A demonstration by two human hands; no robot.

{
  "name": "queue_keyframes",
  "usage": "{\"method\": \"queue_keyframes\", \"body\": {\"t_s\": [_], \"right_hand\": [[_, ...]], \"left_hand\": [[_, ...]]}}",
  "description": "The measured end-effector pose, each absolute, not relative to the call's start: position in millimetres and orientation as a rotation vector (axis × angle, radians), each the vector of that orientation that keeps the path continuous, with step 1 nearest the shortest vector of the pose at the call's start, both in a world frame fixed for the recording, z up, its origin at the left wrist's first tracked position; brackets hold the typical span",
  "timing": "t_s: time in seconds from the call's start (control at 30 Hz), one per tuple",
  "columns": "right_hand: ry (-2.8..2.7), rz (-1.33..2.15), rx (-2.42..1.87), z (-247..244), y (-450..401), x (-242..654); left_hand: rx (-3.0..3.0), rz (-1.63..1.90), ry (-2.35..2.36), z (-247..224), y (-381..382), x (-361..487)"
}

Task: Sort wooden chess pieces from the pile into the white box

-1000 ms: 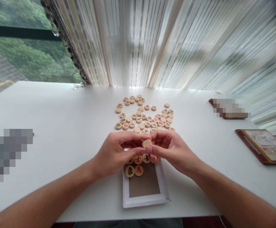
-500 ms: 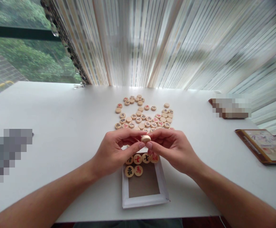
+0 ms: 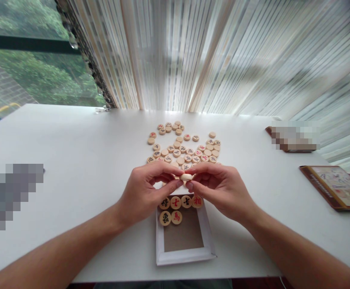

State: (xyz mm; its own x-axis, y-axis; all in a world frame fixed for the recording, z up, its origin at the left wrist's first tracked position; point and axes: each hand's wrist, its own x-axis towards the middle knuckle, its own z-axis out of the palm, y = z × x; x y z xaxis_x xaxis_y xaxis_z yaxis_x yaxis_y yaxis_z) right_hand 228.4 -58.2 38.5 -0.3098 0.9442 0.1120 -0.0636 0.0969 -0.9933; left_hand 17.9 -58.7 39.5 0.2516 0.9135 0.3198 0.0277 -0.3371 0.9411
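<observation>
Between the fingertips of my left hand (image 3: 153, 188) and my right hand (image 3: 217, 188), a pale round wooden piece (image 3: 186, 177) is pinched from both sides, seen nearly edge-on. Below the hands lies a shallow white box (image 3: 187, 255) with a brown inside. In its upper part are a row of pieces with black or red characters and, under that row, a black-marked piece (image 3: 165, 218) and a red-marked piece (image 3: 176, 217). Many loose pieces (image 3: 177, 153) are spread on the table beyond my hands, some with characters up, others plain.
The white table (image 3: 87, 160) reaches back to a striped string curtain (image 3: 168, 56) and a window. At the right lie a brown-edged flat item (image 3: 334, 186) and a partly blurred one (image 3: 301, 150) behind it. A pixelated area covers something at the far left.
The held piece has tilted and now shows more of its edge. Both hands keep nearly the same place, and the whole view has shifted slightly.
</observation>
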Motion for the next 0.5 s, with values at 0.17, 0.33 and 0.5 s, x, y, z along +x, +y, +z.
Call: {"method": "queue_keyframes", "body": {"t_s": [0.17,0.33,0.5], "right_hand": [[-1.398,1.385,-0.912,39.2,-58.4,228.0],[-1.358,1.435,-0.936,40.4,-58.3,228.2],[-1.323,1.48,-0.908,40.1,-57.1,227.7]], "left_hand": [[1.53,1.18,0.851,38.1,-57.9,18.0],[1.434,1.145,0.857,37.8,-57.5,17.6],[1.331,1.124,0.89,39.3,-56.6,17.1]]}}
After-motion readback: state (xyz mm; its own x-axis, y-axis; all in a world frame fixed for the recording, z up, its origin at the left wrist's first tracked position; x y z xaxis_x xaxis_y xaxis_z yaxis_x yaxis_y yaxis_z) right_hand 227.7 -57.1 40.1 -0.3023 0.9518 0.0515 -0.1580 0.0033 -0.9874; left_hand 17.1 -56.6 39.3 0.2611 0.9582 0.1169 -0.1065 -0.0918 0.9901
